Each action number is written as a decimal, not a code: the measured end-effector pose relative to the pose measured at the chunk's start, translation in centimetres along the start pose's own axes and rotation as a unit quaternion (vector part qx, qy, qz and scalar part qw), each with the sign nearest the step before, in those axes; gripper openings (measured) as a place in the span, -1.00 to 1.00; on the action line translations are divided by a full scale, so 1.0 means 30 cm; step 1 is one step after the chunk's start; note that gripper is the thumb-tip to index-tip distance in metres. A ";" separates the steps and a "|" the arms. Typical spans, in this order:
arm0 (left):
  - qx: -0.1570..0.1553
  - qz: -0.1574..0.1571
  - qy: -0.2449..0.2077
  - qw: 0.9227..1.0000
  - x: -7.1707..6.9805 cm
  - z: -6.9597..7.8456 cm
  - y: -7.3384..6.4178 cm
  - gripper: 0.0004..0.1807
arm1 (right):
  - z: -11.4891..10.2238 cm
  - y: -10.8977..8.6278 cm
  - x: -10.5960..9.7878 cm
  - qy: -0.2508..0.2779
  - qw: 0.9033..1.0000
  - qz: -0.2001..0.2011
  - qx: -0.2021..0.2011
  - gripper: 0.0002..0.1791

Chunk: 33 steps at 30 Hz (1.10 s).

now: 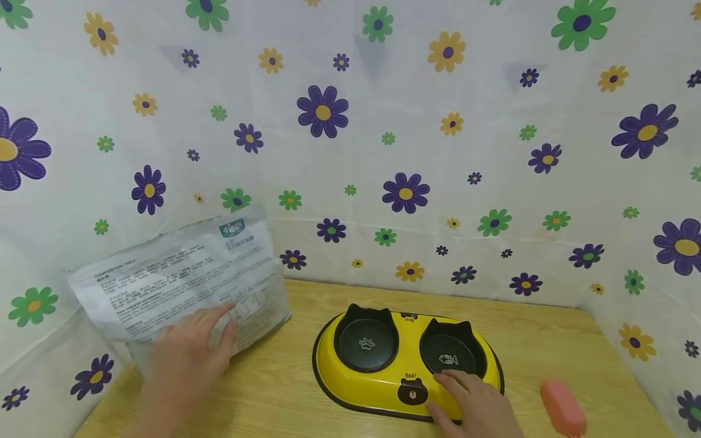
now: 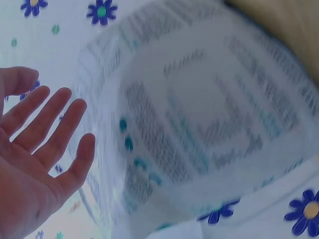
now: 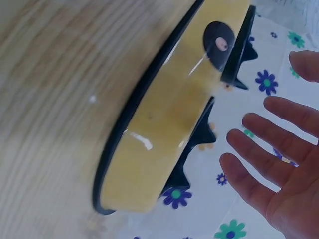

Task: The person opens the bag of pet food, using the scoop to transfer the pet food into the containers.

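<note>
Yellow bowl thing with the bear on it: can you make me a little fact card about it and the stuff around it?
Yellow feeder: on the wooden table, bear face on its front
Left bowl: black, cat-eared, paw print inside
Right bowl: black, cat-eared, fish-bone drawing inside
Printed bag: left of the feeder
Left hand: in front of the bag; touching unclear
Right hand: at the feeder's front right; touching unclear
Pink object: right of the feeder
Backdrop: white, with purple, green and yellow flowers

I face a white, flower-printed wall covering [image 1: 350, 159] in purple, green and yellow, bordering my pale yellow wood-grain table [image 1: 274, 389] at the back, left and right.
</note>
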<state>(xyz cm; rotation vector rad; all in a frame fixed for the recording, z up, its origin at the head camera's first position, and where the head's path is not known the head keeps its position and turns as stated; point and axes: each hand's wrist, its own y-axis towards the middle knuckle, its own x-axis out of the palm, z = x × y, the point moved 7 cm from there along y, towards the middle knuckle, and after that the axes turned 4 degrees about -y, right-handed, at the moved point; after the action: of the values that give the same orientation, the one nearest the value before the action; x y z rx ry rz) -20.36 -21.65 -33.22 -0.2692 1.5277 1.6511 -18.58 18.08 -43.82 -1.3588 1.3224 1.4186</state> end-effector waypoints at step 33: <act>-0.062 0.053 0.145 0.986 -0.179 -0.308 0.194 -0.40 | -0.117 0.023 0.049 0.040 0.990 -0.053 -0.121 -0.55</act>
<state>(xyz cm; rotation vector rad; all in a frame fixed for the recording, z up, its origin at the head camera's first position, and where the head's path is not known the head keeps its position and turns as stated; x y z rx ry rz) -24.54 -31.63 -27.64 -0.5223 1.6772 1.8570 -18.76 14.35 -44.80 -1.6339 1.1370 1.5024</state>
